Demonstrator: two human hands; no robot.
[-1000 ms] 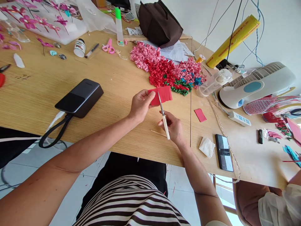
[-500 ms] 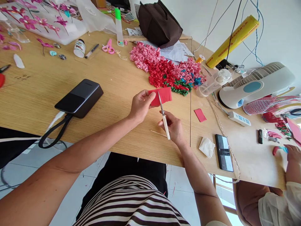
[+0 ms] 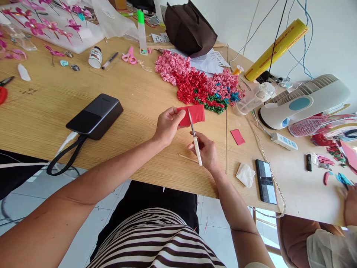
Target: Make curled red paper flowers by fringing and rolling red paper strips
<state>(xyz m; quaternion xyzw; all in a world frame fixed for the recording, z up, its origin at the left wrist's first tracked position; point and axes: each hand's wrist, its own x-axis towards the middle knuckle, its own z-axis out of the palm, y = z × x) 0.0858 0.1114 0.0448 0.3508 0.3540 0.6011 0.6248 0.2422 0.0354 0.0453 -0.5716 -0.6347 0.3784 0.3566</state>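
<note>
Between the thumb and fingers of my left hand (image 3: 168, 125) is a red strip (image 3: 198, 113), its right part cut into a fringe of narrow slits. I cannot tell whether it is paper, foam or cloth. My right hand (image 3: 206, 150) is closed on white-handled scissors (image 3: 196, 148), whose blades lie across the strip just right of my left thumb. A thin wooden stick (image 3: 187, 158) lies on the table below the hands. Beyond the strip is a heap of small pink, red, green and blue curled pieces (image 3: 192, 83).
A black power bank (image 3: 95, 115) with cables stands to the left. On the right lie a small red piece (image 3: 237, 137), a folded tissue (image 3: 245, 175) and a phone (image 3: 266, 181). A white fan (image 3: 304, 100) stands behind them. A co-worker's hand (image 3: 350, 206) shows at the right edge.
My hands, strip and scissors keep nearly the same position. The co-worker's hand has shifted down and right, leaving the small red and blue pieces more exposed.
</note>
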